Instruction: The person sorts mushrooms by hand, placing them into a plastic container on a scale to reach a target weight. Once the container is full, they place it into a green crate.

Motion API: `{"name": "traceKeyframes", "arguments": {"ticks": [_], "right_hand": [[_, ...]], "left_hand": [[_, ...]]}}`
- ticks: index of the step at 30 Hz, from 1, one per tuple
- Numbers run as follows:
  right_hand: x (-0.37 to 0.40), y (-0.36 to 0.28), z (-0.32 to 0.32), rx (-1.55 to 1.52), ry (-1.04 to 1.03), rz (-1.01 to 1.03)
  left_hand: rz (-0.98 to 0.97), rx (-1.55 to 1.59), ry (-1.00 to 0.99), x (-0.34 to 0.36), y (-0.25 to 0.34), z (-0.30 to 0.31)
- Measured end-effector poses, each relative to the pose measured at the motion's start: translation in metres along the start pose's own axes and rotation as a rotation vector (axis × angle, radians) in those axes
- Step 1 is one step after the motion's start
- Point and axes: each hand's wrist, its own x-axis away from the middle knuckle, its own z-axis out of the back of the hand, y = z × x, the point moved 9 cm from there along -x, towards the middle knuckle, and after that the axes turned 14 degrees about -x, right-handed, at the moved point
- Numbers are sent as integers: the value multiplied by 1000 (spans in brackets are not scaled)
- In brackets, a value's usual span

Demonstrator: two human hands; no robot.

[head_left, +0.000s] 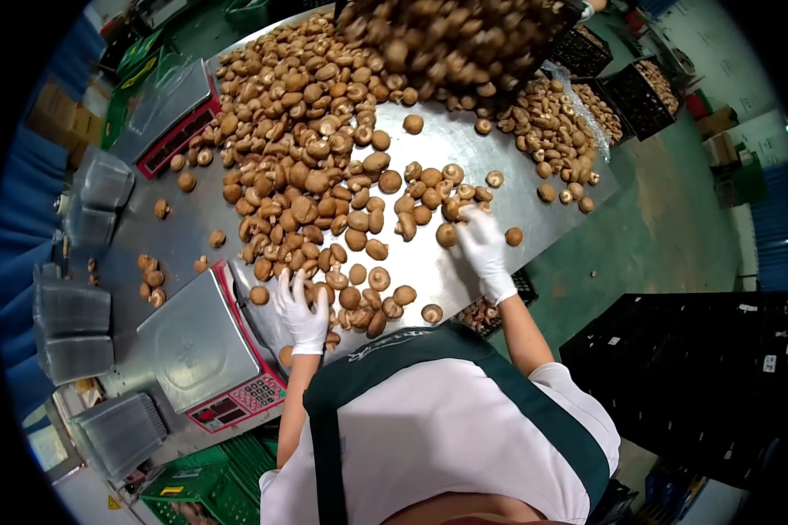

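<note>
A large pile of brown shiitake mushrooms point(298, 175) covers much of the steel table point(490, 289). At the pile's near edge is my white-gloved left hand point(302, 315), its fingers apart and right against a few mushrooms beside the scale. My right hand point(483, 254), also gloved in white, reaches over the table's right part with fingers stretched out. Its fingertips are at a small cluster of mushrooms point(431, 188), close to a single mushroom point(446, 234). More loose mushrooms point(372, 306) lie between my two hands.
A scale point(197, 341) stands at left, another scale point(166, 118) beyond it. Clear plastic trays point(74, 328) line the left edge. Across the table, another person's gloved hand point(590, 7) is at a dark crate of blurred mushrooms point(446, 44). Black crates point(674, 376) stand at right.
</note>
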Motion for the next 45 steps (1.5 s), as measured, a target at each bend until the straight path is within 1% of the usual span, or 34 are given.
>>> {"name": "traceKeyframes", "arguments": {"ticks": [2, 4, 6, 7, 8, 10, 11, 12, 14, 16, 17, 18, 20, 21, 22, 25, 28, 30, 32, 34, 36, 38, 40, 41, 45], "right_hand": [[-4, 60, 57, 175, 261, 30], [-4, 96, 109, 258, 469, -16], [2, 148, 142, 153, 567, -205], [8, 180, 148, 24, 589, -307], [12, 190, 145, 23, 594, -303], [15, 192, 137, -36, 633, -275], [15, 198, 128, -153, 654, -270], [12, 190, 117, -192, 643, -255], [0, 187, 90, -247, 560, -227], [-16, 175, 69, -379, 489, -156], [-20, 183, 62, -374, 526, -136], [-22, 187, 50, -500, 549, -208], [-32, 175, 33, -572, 507, -176], [-35, 166, 27, -467, 499, -148], [-36, 164, 23, -424, 499, -182], [-34, 143, 27, -456, 502, -196], [-26, 146, 29, -448, 473, -230], [-12, 142, 55, -115, 621, -43], [-3, 122, 85, 105, 720, -44], [4, 137, 113, 282, 810, -95], [6, 161, 131, 216, 880, -240], [3, 184, 139, 168, 856, -268], [-7, 194, 134, 72, 740, -250], [-8, 198, 129, 65, 733, -251], [-25, 197, 94, -1, 631, -133]], "left_hand": [[-176, 20, -44, -7, 34, 4], [-368, 77, -147, -2, 67, -5], [-524, 53, -265, 11, 98, -12], [-597, 44, -346, 23, 104, -30], [-673, 19, -401, 29, 114, -36], [-662, -28, -479, 33, 120, -48], [-656, -22, -485, 31, 121, -50], [-659, -27, -485, 27, 124, -51], [-665, -63, -418, 20, 129, -52], [-685, -54, -425, 19, 132, -55], [-702, -45, -427, 19, 135, -54], [-717, -36, -428, 19, 138, -53], [-726, -50, -448, 20, 138, -56], [-720, -48, -454, 20, 137, -58], [-715, -47, -462, 20, 136, -59], [-686, -53, -495, 22, 132, -64], [-648, -62, -510, 22, 131, -63], [-622, -65, -522, 22, 127, -64], [-603, -79, -516, 22, 124, -64], [-616, -82, -510, 23, 124, -65], [-615, -84, -516, 23, 124, -65], [-616, -77, -517, 23, 124, -65], [-606, -77, -514, 22, 124, -65], [-605, -65, -510, 22, 124, -64], [-593, -49, -513, 23, 122, -64]]}}
